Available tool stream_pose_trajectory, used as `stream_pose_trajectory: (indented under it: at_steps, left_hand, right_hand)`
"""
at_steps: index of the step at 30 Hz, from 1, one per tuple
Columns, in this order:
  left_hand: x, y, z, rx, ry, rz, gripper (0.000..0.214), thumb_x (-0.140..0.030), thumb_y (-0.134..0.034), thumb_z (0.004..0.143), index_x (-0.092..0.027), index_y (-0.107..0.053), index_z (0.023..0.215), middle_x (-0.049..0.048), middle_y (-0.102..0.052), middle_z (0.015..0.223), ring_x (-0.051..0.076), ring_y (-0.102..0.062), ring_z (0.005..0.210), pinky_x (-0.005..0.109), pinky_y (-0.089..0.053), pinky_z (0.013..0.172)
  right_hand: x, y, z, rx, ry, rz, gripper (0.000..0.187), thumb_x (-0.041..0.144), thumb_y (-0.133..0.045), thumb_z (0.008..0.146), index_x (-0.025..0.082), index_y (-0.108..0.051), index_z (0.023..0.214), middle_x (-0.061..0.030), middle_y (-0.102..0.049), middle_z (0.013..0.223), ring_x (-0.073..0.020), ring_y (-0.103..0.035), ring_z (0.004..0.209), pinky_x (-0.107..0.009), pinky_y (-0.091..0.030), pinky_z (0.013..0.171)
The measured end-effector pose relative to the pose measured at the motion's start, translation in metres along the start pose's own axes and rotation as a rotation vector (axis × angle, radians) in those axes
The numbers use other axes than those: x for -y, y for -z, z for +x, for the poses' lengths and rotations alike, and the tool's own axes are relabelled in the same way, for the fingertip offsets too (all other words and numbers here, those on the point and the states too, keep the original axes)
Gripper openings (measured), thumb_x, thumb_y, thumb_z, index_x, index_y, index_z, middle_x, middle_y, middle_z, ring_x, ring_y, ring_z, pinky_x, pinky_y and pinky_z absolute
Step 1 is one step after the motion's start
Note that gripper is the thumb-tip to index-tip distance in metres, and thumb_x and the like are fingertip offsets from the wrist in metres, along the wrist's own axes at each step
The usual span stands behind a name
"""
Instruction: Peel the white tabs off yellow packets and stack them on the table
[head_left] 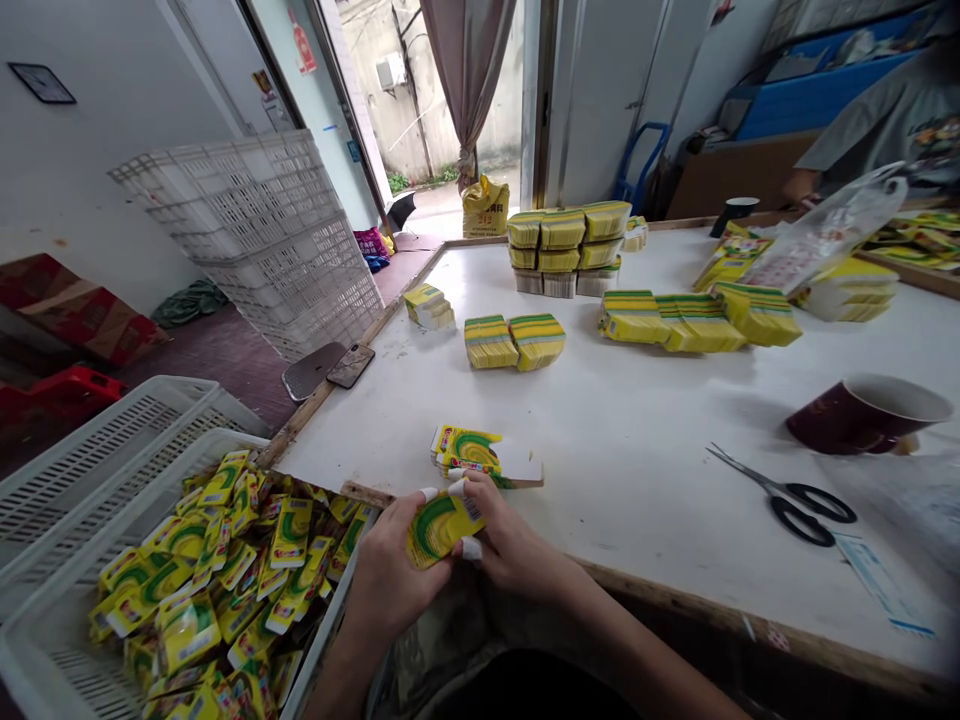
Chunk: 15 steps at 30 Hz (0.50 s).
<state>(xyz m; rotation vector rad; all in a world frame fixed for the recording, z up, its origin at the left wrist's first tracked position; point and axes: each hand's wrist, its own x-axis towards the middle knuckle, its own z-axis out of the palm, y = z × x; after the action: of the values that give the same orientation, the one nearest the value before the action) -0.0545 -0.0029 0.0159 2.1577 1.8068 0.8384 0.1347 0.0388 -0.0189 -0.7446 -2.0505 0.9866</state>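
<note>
Both of my hands hold one flat yellow-and-green packet (441, 524) at the table's near edge. My left hand (390, 572) grips its left side, and my right hand (504, 540) pinches its right side with taped fingertips. Just beyond lies a small stack of the same packets (480, 452) on the white table (622, 440). A white crate (45, 630) at my left is full of loose packets (225, 580).
Banded bundles of packets (514, 340) and a taller stack (568, 248) sit farther back. Scissors (795, 492) and a dark red bowl (862, 412) lie at the right. Two phones (328, 368) rest on the left edge. Another person's arm (870, 130) is at far right. Empty crates (255, 235) lean by the wall.
</note>
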Motion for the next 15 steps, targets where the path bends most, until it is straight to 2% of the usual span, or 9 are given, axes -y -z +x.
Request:
stream_pose_trajectory:
  at_steps: [2,4,7,8,9,11,12,13,15]
  left_hand:
    - [-0.002,-0.004,-0.001,-0.022,-0.004,0.027,0.047,-0.027,-0.07,0.071,-0.02,-0.056,0.116,0.0086,-0.071,0.108,0.026,-0.069,0.1,0.038,-0.056,0.086]
    - [0.001,-0.008,-0.003,-0.03,-0.001,0.046,0.047,-0.026,-0.068,0.072,-0.02,-0.056,0.117,0.0092,-0.07,0.109,0.026,-0.068,0.101,0.038,-0.056,0.087]
    - [0.022,-0.003,-0.007,-0.031,0.042,0.06,0.05,-0.035,-0.069,0.073,-0.02,-0.055,0.119,0.01,-0.07,0.109,0.027,-0.069,0.099,0.039,-0.057,0.085]
    - [0.033,0.004,-0.007,-0.055,0.077,0.084,0.053,-0.04,-0.07,0.074,-0.02,-0.054,0.12,0.0111,-0.07,0.108,0.029,-0.069,0.099,0.041,-0.057,0.086]
    - [0.046,0.013,-0.007,-0.132,0.123,0.144,0.054,-0.047,-0.069,0.073,-0.018,-0.056,0.117,0.0127,-0.07,0.104,0.031,-0.069,0.096,0.045,-0.057,0.085]
    - [0.072,0.033,-0.007,-0.378,0.266,0.362,0.069,-0.058,-0.068,0.07,-0.01,-0.056,0.118,0.0222,-0.066,0.11,0.043,-0.061,0.11,0.06,-0.047,0.097]
    - [0.084,0.043,-0.006,-0.478,0.344,0.435,0.08,-0.063,-0.067,0.069,-0.005,-0.053,0.122,0.0267,-0.062,0.117,0.048,-0.054,0.118,0.065,-0.04,0.101]
    - [0.093,0.05,-0.006,-0.518,0.401,0.462,0.085,-0.066,-0.065,0.069,-0.003,-0.051,0.125,0.0283,-0.059,0.121,0.049,-0.051,0.122,0.066,-0.038,0.103]
    - [0.103,0.054,-0.006,-0.559,0.397,0.429,0.085,-0.07,-0.06,0.07,-0.004,-0.052,0.124,0.0263,-0.059,0.121,0.047,-0.051,0.121,0.063,-0.038,0.105]
  right_hand:
    - [0.001,-0.009,0.0,-0.054,-0.029,0.026,0.061,0.02,-0.06,0.087,0.016,-0.029,0.14,-0.0188,-0.039,0.142,-0.0264,-0.034,0.14,-0.046,-0.031,0.116]
    - [0.001,-0.014,0.002,-0.051,-0.039,0.025,0.072,0.022,-0.063,0.086,0.015,-0.022,0.145,-0.0203,-0.035,0.147,-0.0278,-0.03,0.143,-0.047,-0.029,0.117]
    - [-0.005,-0.007,0.007,-0.032,-0.069,-0.034,0.087,0.031,-0.073,0.079,0.014,-0.022,0.147,-0.0198,-0.042,0.145,-0.0287,-0.043,0.136,-0.041,-0.039,0.111]
    - [-0.008,-0.002,0.009,-0.045,-0.12,-0.113,0.083,0.031,-0.074,0.078,0.015,-0.028,0.145,-0.0177,-0.048,0.141,-0.0273,-0.049,0.13,-0.038,-0.043,0.106]
    - [-0.013,0.004,0.012,-0.073,-0.19,-0.214,0.073,0.029,-0.073,0.079,0.016,-0.035,0.141,-0.0154,-0.055,0.136,-0.0259,-0.055,0.123,-0.036,-0.045,0.103]
    - [-0.023,0.017,0.017,-0.147,-0.343,-0.419,0.052,0.017,-0.064,0.084,0.016,-0.046,0.132,-0.0134,-0.063,0.126,-0.0256,-0.059,0.115,-0.036,-0.046,0.099]
    - [-0.027,0.022,0.019,-0.173,-0.399,-0.492,0.048,0.011,-0.06,0.084,0.015,-0.049,0.13,-0.0139,-0.065,0.122,-0.0268,-0.059,0.113,-0.038,-0.045,0.098]
    - [-0.032,0.025,0.022,-0.185,-0.434,-0.536,0.047,0.005,-0.057,0.083,0.013,-0.051,0.129,-0.015,-0.066,0.118,-0.0283,-0.059,0.11,-0.04,-0.044,0.096]
    - [-0.038,0.028,0.025,-0.169,-0.466,-0.589,0.05,-0.001,-0.054,0.079,0.011,-0.053,0.128,-0.016,-0.068,0.112,-0.0294,-0.059,0.106,-0.041,-0.043,0.092]
